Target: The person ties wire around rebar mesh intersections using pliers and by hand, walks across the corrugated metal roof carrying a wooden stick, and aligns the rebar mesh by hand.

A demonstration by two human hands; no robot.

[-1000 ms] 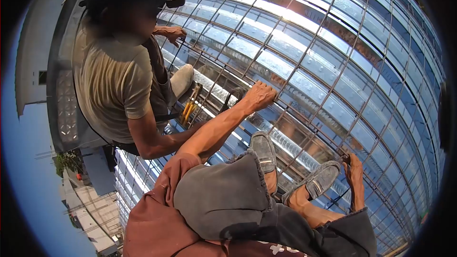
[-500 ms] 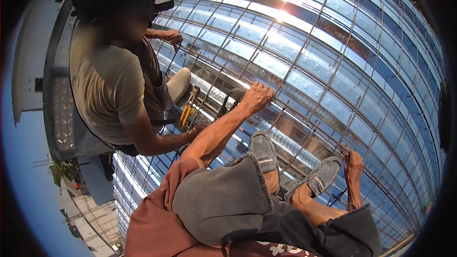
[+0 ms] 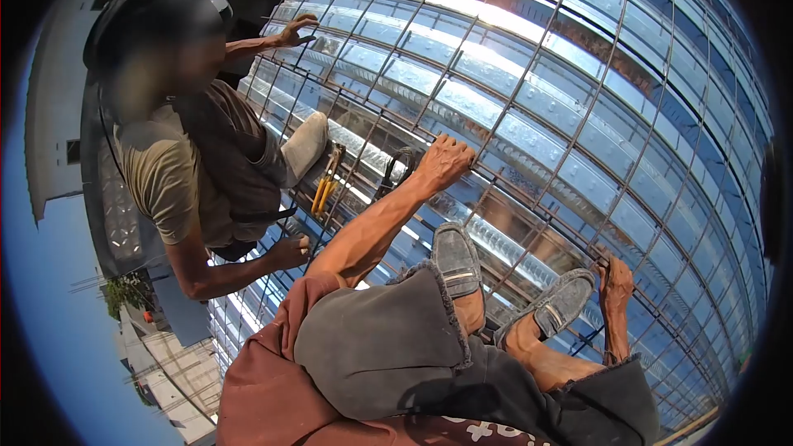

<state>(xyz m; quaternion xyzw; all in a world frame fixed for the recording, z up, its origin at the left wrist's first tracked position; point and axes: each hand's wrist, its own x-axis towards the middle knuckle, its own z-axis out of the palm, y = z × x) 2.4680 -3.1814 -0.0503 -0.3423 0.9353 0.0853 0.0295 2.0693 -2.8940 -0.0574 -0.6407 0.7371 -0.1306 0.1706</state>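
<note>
My left hand (image 3: pixel 446 163) is closed around a bar of the rebar mesh (image 3: pixel 529 111), forearm stretched forward. Out to the right, beyond my knee, my right hand (image 3: pixel 615 277) is also curled round the mesh, its fingers partly hidden. Between the two hands my shoes (image 3: pixel 457 258) rest on the bars. Thin steel rods form the grid, which lies over shiny corrugated metal decking (image 3: pixel 487 74). Just left of my left hand is a dark loop of wire or cord (image 3: pixel 398 167). Yellow-handled pliers (image 3: pixel 326 186) lie further left.
A co-worker (image 3: pixel 178 165) crouches close on my left, one hand (image 3: pixel 299 30) lifted above the mesh, the other (image 3: pixel 291 250) low near my elbow. Past them are a building edge (image 3: pixel 120 198) and structures far below. Gaps in the grid show the decking.
The co-worker has leaned back to the left, taken the far hand off the mesh and drawn the near hand back. My hands keep their places on the bars.
</note>
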